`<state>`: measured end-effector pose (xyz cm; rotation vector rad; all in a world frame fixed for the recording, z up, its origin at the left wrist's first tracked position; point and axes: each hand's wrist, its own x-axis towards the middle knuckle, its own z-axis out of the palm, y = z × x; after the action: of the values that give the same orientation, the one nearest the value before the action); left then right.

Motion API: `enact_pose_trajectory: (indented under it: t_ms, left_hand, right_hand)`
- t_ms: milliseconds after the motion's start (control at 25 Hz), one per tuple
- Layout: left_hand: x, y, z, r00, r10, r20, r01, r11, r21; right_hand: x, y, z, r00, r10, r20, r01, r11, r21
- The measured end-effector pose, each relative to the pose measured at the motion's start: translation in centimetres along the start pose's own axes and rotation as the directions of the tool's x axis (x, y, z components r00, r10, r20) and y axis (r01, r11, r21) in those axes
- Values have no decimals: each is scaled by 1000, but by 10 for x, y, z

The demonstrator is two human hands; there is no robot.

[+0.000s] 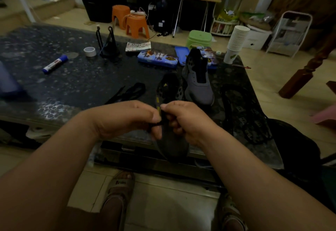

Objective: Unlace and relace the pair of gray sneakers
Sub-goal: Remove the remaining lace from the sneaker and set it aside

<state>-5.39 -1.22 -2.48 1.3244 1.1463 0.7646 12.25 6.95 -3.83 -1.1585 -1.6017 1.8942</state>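
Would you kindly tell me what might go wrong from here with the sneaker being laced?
The near sneaker overhangs the table edge, held by the left hand and right hand; it may slip to the floor.
The black lace they pinch is hard to see against the dark shoe in this dim light, so an eyelet might be missed.
A forearm could sweep the loose lace off.

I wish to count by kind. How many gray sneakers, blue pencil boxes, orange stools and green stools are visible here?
Gray sneakers: 2
Blue pencil boxes: 2
Orange stools: 2
Green stools: 1
Total: 7
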Motion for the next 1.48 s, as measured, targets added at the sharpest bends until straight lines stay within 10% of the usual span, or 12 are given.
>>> enact_pose_trajectory:
  t_ms: [120, 280, 360, 480, 760, 880, 1000, 1120, 1280, 1360, 1440, 1480]
  left_hand:
    - [15, -16, 5, 937, -238, -255, 205, 967, -151]
    - [31, -3, 20, 911, -125, -394, 51, 980, -193]
    - [30, 0, 11, 808, -192, -556, 91, 975, -204]
    - [29, -23, -9, 560, -51, -827, 521, 798, 304]
    - [68, -15, 23, 872, 328, -362, 151, 524, 838]
    - [87, -5, 15, 853, 244, -462, 66, 827, 558]
    - [84, 16, -16, 688, -29, -725, -157, 970, -187]
    - [70, 16, -45, 670, -175, -722, -393, 740, -545]
    - [71, 1, -51, 649, -63, -758, -427, 794, -432]
    - [68, -1, -47, 528, -67, -846, -347, 893, -287]
    - [68, -5, -37, 429, 46, -902, -70, 997, 18]
    - [68, -8, -28, 489, 97, -867, 109, 979, 171]
  right_hand:
    - [-16, 3, -2, 974, -213, 80, 222, 967, -129]
    - [-35, 15, -2, 906, -114, 407, 325, 803, -499]
    - [-21, 19, -12, 976, -109, 187, 193, 831, -522]
    - [7, 17, -41, 914, -290, -284, 18, 728, -685]
    - [15, -9, -61, 995, -97, -30, 70, 869, -490]
    - [17, -36, -66, 972, -195, -131, 173, 972, -159]
    - [24, -30, -72, 743, -526, -414, 202, 767, -609]
    - [30, -8, -61, 884, -442, -151, 247, 717, -652]
    - [39, 1, -45, 895, -443, 53, 281, 466, -839]
    - [40, -4, -41, 868, -491, 72, 254, 316, -914]
    - [40, -6, -36, 867, -487, 102, 209, 170, -963]
    - [40, -7, -33, 880, -464, 101, 179, 129, -975]
